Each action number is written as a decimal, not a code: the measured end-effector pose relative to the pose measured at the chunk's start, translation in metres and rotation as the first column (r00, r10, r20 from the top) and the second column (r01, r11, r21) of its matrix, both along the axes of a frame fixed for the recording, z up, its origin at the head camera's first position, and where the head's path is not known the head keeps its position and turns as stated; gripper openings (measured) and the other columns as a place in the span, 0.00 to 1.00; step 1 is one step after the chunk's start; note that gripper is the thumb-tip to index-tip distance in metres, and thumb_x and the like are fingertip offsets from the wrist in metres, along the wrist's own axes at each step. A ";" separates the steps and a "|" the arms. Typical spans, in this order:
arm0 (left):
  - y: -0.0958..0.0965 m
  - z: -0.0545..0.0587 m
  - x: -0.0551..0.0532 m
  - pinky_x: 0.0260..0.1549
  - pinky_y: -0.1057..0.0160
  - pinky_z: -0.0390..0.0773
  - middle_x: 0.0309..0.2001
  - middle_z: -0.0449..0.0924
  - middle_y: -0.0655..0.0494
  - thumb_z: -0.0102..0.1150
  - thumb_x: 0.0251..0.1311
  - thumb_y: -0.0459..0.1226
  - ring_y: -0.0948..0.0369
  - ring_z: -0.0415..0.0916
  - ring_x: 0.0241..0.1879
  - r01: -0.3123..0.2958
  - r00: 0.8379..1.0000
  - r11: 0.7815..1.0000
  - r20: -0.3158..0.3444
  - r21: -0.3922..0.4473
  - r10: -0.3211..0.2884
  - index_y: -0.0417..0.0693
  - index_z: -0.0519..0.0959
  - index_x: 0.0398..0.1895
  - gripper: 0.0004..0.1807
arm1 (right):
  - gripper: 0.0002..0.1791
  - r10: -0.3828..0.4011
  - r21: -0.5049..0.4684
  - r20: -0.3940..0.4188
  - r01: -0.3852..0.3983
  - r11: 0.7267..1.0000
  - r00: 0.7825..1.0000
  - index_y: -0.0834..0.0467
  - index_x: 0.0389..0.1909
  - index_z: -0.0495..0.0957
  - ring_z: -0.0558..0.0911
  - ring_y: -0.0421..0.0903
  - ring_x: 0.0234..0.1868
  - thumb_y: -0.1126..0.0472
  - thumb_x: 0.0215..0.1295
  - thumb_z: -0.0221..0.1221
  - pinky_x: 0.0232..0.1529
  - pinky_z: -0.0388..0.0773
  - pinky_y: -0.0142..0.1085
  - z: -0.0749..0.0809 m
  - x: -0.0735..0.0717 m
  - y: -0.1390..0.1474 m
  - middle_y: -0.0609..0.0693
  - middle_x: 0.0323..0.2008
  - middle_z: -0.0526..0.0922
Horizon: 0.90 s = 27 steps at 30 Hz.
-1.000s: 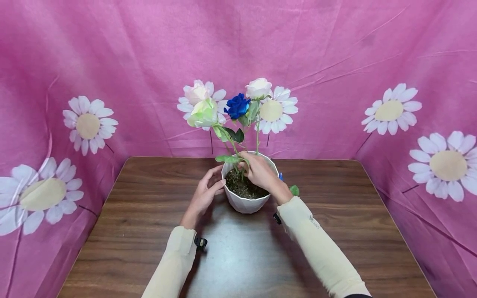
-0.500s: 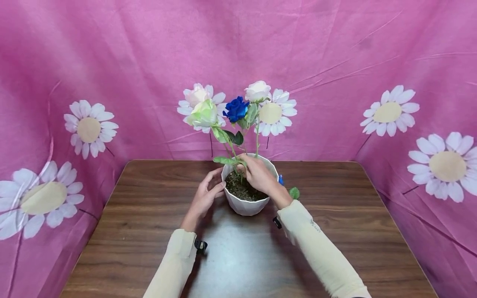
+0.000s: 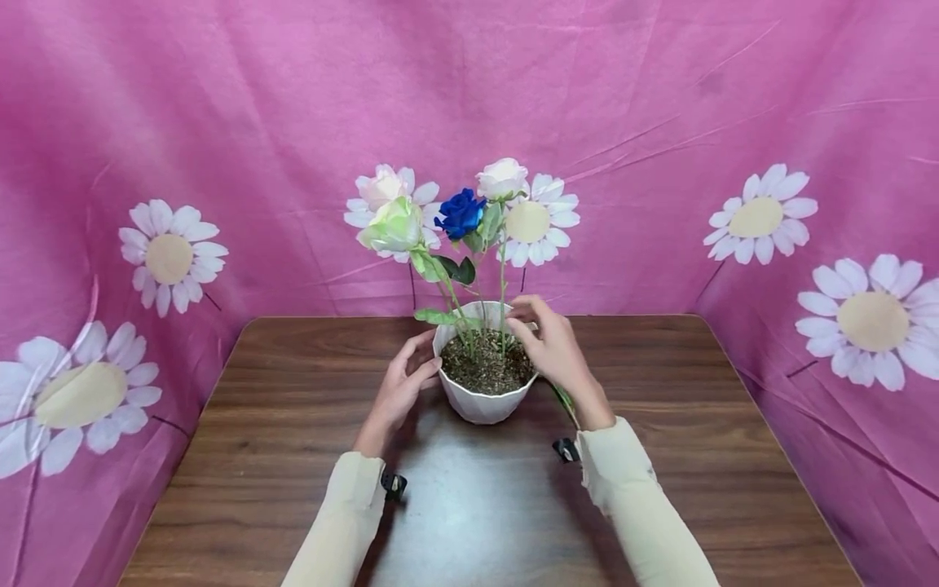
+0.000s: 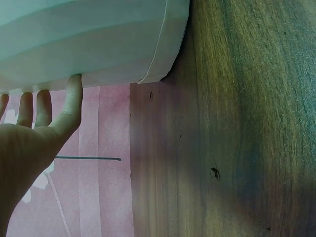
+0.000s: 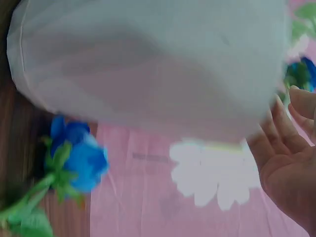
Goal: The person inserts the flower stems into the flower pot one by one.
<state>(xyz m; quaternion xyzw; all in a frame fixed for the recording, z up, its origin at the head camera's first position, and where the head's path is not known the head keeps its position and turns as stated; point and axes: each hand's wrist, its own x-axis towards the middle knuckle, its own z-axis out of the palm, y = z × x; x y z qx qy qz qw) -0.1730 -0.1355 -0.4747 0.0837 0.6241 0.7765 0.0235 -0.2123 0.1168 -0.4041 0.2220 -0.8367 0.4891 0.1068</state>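
A white faceted flower pot [image 3: 486,409] filled with soil [image 3: 484,375] stands on the table. Upright in it are a pale green rose [image 3: 394,224], a pale pink rose [image 3: 385,186], a blue rose [image 3: 460,214] and a whitish rose [image 3: 502,178]. My left hand [image 3: 398,387] rests against the pot's left side, fingertips on its wall in the left wrist view. My right hand [image 3: 555,346] is at the right rim, fingers loosely bent and holding nothing. Another blue rose [image 5: 79,158] lies on the table to the pot's right, its bloom hidden behind my right hand in the head view.
The brown wooden table [image 3: 293,456] extends around the pot. Behind it and on both sides hangs a pink cloth [image 3: 293,98] printed with large white daisies [image 3: 871,320].
My right hand has let go of a stem low in the pot and moved right to the rim. My left hand stays on the pot's side, and the roses keep standing.
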 end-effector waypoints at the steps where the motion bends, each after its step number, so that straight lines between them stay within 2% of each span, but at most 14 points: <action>1: 0.000 0.000 0.000 0.53 0.49 0.80 0.68 0.64 0.30 0.53 0.70 0.27 0.38 0.65 0.66 -0.001 1.000 1.000 -0.001 0.000 0.001 0.34 0.64 0.72 0.28 | 0.14 -0.022 -0.027 0.002 0.022 0.999 1.000 0.66 0.55 0.76 0.84 0.54 0.44 0.69 0.70 0.61 0.46 0.83 0.41 0.001 0.003 0.007 0.60 0.45 0.86; 5: -0.001 0.001 0.000 0.52 0.50 0.81 0.68 0.66 0.33 0.53 0.70 0.27 0.38 0.66 0.65 -0.010 1.000 1.000 0.001 -0.005 0.010 0.36 0.64 0.73 0.28 | 0.12 -0.086 -0.084 0.059 0.091 0.992 0.995 0.67 0.52 0.77 0.84 0.46 0.39 0.69 0.70 0.61 0.42 0.82 0.32 -0.003 0.009 0.033 0.62 0.44 0.85; 9: -0.002 0.001 -0.001 0.49 0.52 0.82 0.66 0.67 0.33 0.53 0.69 0.26 0.37 0.67 0.63 -0.029 1.000 0.999 0.006 -0.016 0.029 0.36 0.64 0.73 0.28 | 0.12 -0.097 -0.092 0.171 0.113 0.989 0.980 0.72 0.51 0.76 0.82 0.39 0.36 0.70 0.70 0.60 0.39 0.81 0.29 -0.019 0.011 0.059 0.69 0.44 0.83; 11: -0.001 0.002 0.000 0.49 0.53 0.82 0.66 0.68 0.32 0.53 0.69 0.26 0.38 0.69 0.62 -0.033 0.999 0.999 0.010 -0.023 0.033 0.36 0.64 0.73 0.29 | 0.13 -0.100 -0.085 0.240 0.123 0.989 0.966 0.72 0.51 0.75 0.81 0.38 0.35 0.70 0.71 0.60 0.38 0.80 0.29 -0.030 0.013 0.072 0.68 0.43 0.83; 12: -0.001 0.002 0.000 0.49 0.52 0.82 0.65 0.68 0.32 0.53 0.69 0.26 0.38 0.69 0.61 -0.033 0.999 0.999 0.011 -0.021 0.033 0.36 0.64 0.72 0.29 | 0.13 -0.103 -0.082 0.283 0.131 0.988 0.953 0.73 0.52 0.75 0.81 0.37 0.35 0.69 0.71 0.60 0.37 0.80 0.30 -0.035 0.016 0.078 0.69 0.43 0.82; 14: 0.000 0.003 0.001 0.49 0.51 0.82 0.65 0.68 0.33 0.53 0.69 0.26 0.39 0.69 0.61 -0.032 0.999 0.999 0.015 -0.019 0.032 0.36 0.64 0.72 0.28 | 0.14 -0.098 -0.069 0.367 0.132 0.989 0.925 0.74 0.52 0.74 0.83 0.44 0.35 0.68 0.72 0.59 0.37 0.84 0.36 -0.046 0.020 0.090 0.69 0.42 0.81; 19: 0.000 0.003 0.001 0.50 0.49 0.82 0.65 0.68 0.33 0.52 0.69 0.25 0.40 0.69 0.61 -0.032 0.999 0.999 0.019 -0.009 0.032 0.36 0.65 0.72 0.28 | 0.20 -0.037 -0.101 0.566 0.114 0.988 0.823 0.76 0.57 0.70 0.84 0.55 0.39 0.65 0.74 0.58 0.40 0.86 0.49 -0.074 0.031 0.113 0.67 0.41 0.80; 21: 0.000 0.003 0.001 0.50 0.51 0.82 0.66 0.67 0.33 0.52 0.69 0.25 0.40 0.69 0.61 -0.027 0.999 1.000 0.018 -0.004 0.027 0.35 0.64 0.72 0.28 | 0.21 -0.006 -0.126 0.618 0.106 0.986 0.786 0.77 0.58 0.68 0.84 0.52 0.40 0.66 0.74 0.57 0.40 0.86 0.47 -0.084 0.035 0.119 0.66 0.41 0.81; 27: 0.002 0.002 0.002 0.50 0.53 0.82 0.66 0.67 0.33 0.52 0.69 0.25 0.41 0.69 0.62 -0.015 1.000 1.000 0.021 0.007 0.015 0.35 0.64 0.72 0.28 | 0.19 0.052 -0.127 0.689 0.050 0.991 0.723 0.78 0.55 0.70 0.82 0.48 0.39 0.66 0.74 0.57 0.38 0.86 0.43 -0.106 0.048 0.129 0.61 0.40 0.83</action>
